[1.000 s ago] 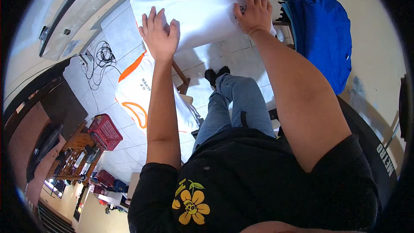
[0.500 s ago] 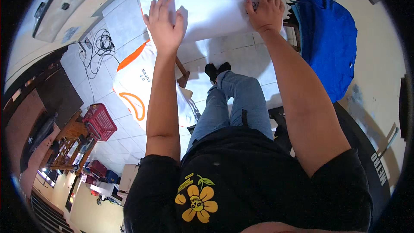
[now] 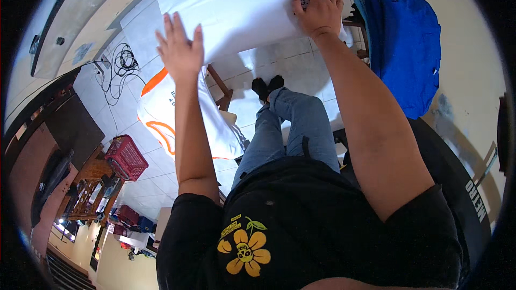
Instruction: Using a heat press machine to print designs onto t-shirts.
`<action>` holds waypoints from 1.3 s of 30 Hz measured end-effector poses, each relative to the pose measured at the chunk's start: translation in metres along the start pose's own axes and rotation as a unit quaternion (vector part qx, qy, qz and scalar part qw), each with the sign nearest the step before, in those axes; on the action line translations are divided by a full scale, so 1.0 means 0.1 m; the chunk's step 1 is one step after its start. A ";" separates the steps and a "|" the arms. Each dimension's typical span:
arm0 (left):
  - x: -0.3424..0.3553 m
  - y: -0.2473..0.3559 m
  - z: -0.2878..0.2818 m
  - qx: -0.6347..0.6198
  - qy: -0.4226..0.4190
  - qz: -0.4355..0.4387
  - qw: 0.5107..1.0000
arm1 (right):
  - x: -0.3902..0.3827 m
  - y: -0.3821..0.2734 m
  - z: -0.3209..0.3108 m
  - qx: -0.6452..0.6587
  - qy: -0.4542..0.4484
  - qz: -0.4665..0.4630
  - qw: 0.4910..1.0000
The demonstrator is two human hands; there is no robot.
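A white shirt (image 3: 239, 16) with an orange neckband lies spread at the top of the view. My left hand (image 3: 181, 51) rests on its lower left part, fingers outstretched and holding nothing. Near the shirt's right edge, my right hand (image 3: 317, 8) lies with fingers apart, partly covering dark printing. Below and left are more white garments (image 3: 207, 126) with orange trim, partly hidden by my left forearm. A pile of blue fabric (image 3: 403, 53) sits just right of the shirt.
A red plastic basket (image 3: 126, 157) stands at left, near wooden shelving (image 3: 91, 198). Coiled black cables (image 3: 127, 60) lie on the tiled floor (image 3: 145, 180). A wooden leg (image 3: 220, 83) shows beneath the shirt. My legs are below, and a wall (image 3: 462, 102) runs along the right.
My left hand has moved left and down toward the shirt's left edge, fingers still spread. My right hand stays near the right edge, with only a slight shift.
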State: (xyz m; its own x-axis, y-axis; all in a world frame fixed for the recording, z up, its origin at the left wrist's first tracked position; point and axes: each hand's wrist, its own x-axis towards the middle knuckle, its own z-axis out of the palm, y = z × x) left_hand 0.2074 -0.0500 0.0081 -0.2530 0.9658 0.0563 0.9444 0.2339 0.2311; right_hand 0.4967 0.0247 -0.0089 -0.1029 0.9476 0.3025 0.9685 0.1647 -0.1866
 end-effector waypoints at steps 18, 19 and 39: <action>0.68 0.17 0.20 0.045 0.050 0.063 0.996 | 0.00 -0.05 -0.01 0.010 -0.001 0.011 1.000; 0.56 0.21 0.20 0.034 0.051 0.066 0.996 | -0.01 -0.04 -0.01 0.015 -0.002 0.012 1.000; -0.59 -0.85 0.09 -0.242 -0.025 -0.148 0.959 | 0.06 -0.06 -0.09 0.007 -0.055 0.029 0.998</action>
State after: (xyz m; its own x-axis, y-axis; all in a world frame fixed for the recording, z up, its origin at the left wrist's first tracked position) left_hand 0.1445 -0.1262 -0.0236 -0.4735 0.8719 -0.1249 0.6212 0.4311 0.6545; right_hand 0.4927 0.0269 0.0024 -0.0712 0.9800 0.1859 0.9703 0.1113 -0.2150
